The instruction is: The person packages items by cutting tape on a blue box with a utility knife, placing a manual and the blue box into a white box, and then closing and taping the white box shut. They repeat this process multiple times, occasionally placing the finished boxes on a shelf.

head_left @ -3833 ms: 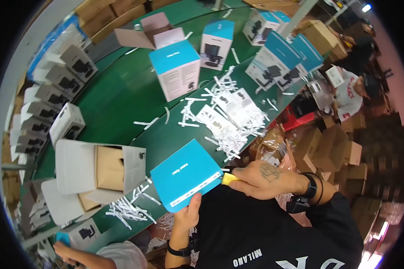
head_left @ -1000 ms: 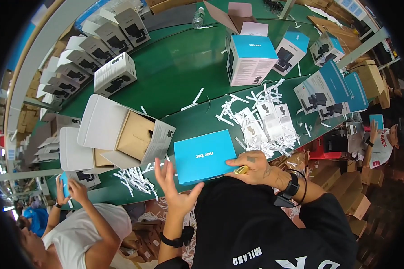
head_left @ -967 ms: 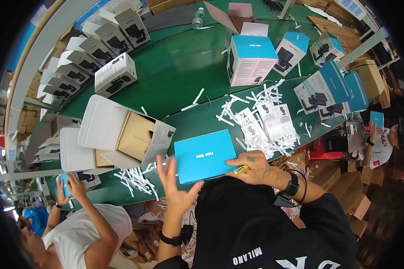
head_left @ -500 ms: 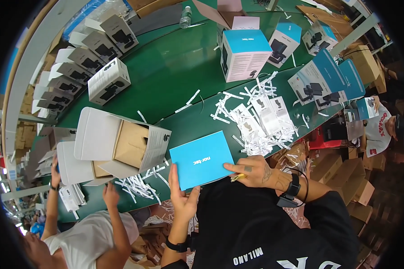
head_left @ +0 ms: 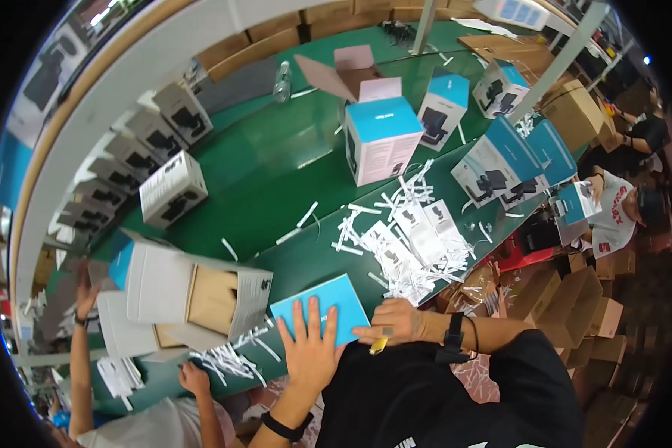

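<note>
A flat blue box (head_left: 333, 297) lies at the near edge of the green table (head_left: 269, 164). My left hand (head_left: 310, 349) rests flat on the box's top, fingers spread, gripping nothing. My right hand (head_left: 393, 327) touches the box's right corner and is closed around a small yellow tool (head_left: 378, 346) that pokes out below the fingers. A black band sits on each wrist.
An open white box with a brown cardboard insert (head_left: 201, 295) stands left of the blue box. White paper strips (head_left: 403, 246) are heaped to the right. Upright blue-topped boxes (head_left: 384, 138) stand further back. A co-worker's hand (head_left: 194, 377) is at lower left, and another person (head_left: 620, 213) sits at right.
My left hand has moved from the blue box's left edge onto its top and now lies flat. The box has come down closer to the table's near edge.
</note>
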The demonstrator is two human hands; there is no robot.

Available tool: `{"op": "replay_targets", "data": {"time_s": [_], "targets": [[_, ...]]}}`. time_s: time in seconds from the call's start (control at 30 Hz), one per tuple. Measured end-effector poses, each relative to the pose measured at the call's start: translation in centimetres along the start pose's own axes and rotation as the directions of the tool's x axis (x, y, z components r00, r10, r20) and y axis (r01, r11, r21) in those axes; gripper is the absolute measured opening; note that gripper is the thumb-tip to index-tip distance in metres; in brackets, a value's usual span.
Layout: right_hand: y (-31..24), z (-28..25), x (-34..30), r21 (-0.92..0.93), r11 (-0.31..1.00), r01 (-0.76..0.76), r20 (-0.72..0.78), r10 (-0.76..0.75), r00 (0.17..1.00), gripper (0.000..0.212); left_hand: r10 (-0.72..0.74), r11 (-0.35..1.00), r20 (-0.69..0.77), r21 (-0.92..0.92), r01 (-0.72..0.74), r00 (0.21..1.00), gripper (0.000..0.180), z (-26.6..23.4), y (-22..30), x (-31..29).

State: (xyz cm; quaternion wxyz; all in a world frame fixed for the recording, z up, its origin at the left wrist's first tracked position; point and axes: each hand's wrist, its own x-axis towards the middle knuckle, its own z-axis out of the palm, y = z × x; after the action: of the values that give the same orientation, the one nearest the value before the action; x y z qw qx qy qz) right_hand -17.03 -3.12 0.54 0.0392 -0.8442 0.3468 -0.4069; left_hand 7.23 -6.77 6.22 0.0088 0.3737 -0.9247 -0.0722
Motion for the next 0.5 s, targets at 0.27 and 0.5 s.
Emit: {"op": "replay_targets", "data": {"time_s": [0.27, 0.5], "targets": [[0.2, 0.6, 0.2, 0.103, 0.992, -0.071, -0.083, 0.08, 0.993, 0.034, -0.136, 0.967, -0.077, -0.228, 0.116, 0.988, 0.108, -3.8, -2.0, 3.5], [0.9, -0.4, -0.4, 0.184, 0.967, -0.175, -0.026, 0.182, 0.983, 0.033, -0.058, 0.994, -0.058, -0.093, 0.053, 0.997, 0.112, -2.4, -2.1, 3.8]]}}
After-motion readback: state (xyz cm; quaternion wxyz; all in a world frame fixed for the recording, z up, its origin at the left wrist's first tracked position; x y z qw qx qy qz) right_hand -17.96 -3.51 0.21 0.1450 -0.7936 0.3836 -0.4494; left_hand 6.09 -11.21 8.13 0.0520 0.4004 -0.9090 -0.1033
